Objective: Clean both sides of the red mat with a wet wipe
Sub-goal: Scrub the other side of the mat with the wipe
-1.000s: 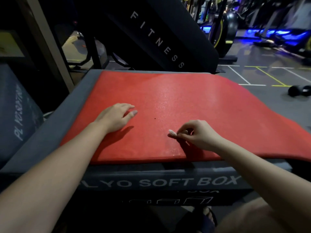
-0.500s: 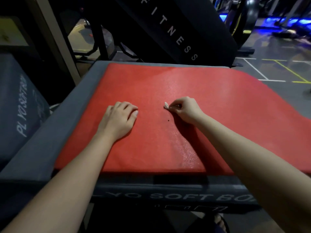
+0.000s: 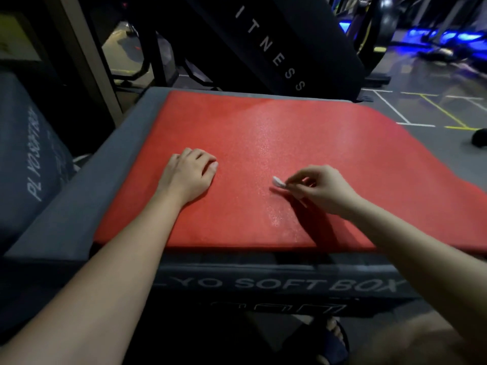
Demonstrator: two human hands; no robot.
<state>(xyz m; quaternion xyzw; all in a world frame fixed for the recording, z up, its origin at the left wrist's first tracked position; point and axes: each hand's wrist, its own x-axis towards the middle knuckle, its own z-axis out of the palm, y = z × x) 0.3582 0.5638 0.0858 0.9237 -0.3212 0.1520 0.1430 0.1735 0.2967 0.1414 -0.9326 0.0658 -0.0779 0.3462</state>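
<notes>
The red mat (image 3: pixel 276 143) lies flat on top of a grey plyo soft box (image 3: pixel 87 185) and hangs over the box's right side. My left hand (image 3: pixel 188 175) rests palm down on the mat's near left part, fingers loosely bent. My right hand (image 3: pixel 320 189) pinches a small folded white wet wipe (image 3: pixel 277 182) between thumb and fingers, the wipe's tip touching the mat near its middle. A wet, glistening streak runs across the mat from the wipe toward the front edge.
A second grey plyo box (image 3: pixel 29 164) stands at the left. A black slanted panel lettered FITNESS (image 3: pixel 276 43) rises behind the box. A dark dumbbell (image 3: pixel 478 138) lies on the marked gym floor at right. My sandalled foot (image 3: pixel 332 341) shows below the box.
My right hand with the wipe has slid back toward me and to the right across the mat, after going forward half a second ago. My left hand has stayed in place.
</notes>
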